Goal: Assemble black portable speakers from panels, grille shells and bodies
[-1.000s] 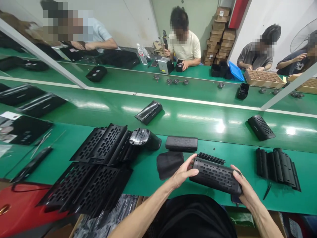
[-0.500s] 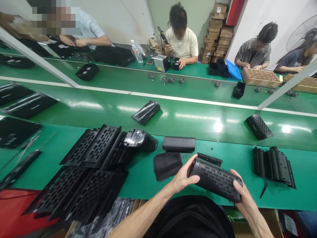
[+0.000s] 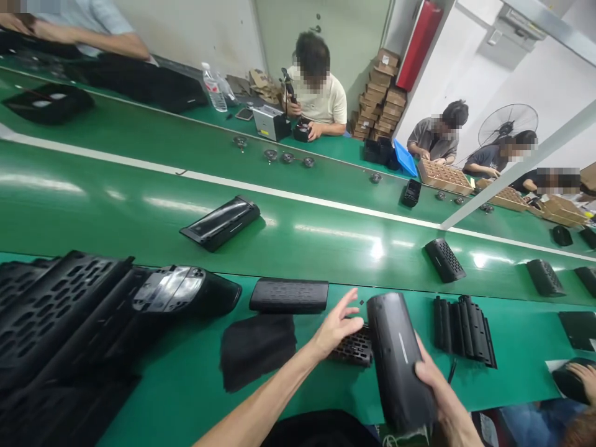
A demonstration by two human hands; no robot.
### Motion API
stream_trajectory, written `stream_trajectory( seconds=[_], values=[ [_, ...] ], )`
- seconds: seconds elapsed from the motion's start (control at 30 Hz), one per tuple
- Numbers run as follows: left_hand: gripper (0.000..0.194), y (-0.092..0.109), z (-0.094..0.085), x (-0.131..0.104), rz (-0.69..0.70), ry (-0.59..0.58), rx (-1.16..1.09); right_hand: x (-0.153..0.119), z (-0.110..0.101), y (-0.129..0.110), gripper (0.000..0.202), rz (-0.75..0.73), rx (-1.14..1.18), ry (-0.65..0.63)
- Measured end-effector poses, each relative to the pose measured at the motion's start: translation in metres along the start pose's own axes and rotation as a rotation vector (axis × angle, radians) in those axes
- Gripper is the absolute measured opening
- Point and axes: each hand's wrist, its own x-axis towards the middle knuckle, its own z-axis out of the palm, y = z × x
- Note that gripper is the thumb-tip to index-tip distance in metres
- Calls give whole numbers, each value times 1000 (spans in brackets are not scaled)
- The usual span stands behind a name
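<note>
My right hand grips a black speaker housing by its right side. The housing stands nearly on end, with a smooth face and a short pale strip turned toward me. To its left is my left hand, fingers spread and holding nothing, apart from the housing. Under that hand lies a black perforated panel, partly covered by the hand and the housing. A second black housing rests farther left on the green table, and a black cloth piece lies just nearer to me.
Stacked perforated panels fill the left, beside a housing with a shiny end. Curved black panels and a black pen-like tool lie right. Several housings sit on the green belt. A co-worker's hand shows at far right.
My left hand has come off the housing and opened. The housing has been turned from lying sideways to nearly on end, smooth face toward me. My view has swung right.
</note>
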Motion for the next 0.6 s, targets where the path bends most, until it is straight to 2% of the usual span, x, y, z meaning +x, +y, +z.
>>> stream_trajectory(
  seconds=[0.07,0.1,0.17,0.23,0.4,0.53,0.6],
  values=[
    [80,-11,-1,-1,-16,198,27,42,-4,-23,113,-112,-287,123],
    [75,-14,-3,-5,-26,235,35,62,-7,-32,119,-119,-448,204],
    [66,-17,-9,-18,-48,251,59,96,-16,-40,122,-39,-706,319],
    [59,-18,-16,-33,-69,284,66,118,-24,-39,118,51,-857,352],
    [56,-20,-33,-57,-130,464,11,128,-19,-26,106,9,-1000,413],
    [57,-21,-34,-59,-141,482,-40,125,-7,-26,99,99,-1144,337],
    [56,-19,-33,-58,-127,473,-35,123,-2,-28,98,46,-1144,385]
  ],
)
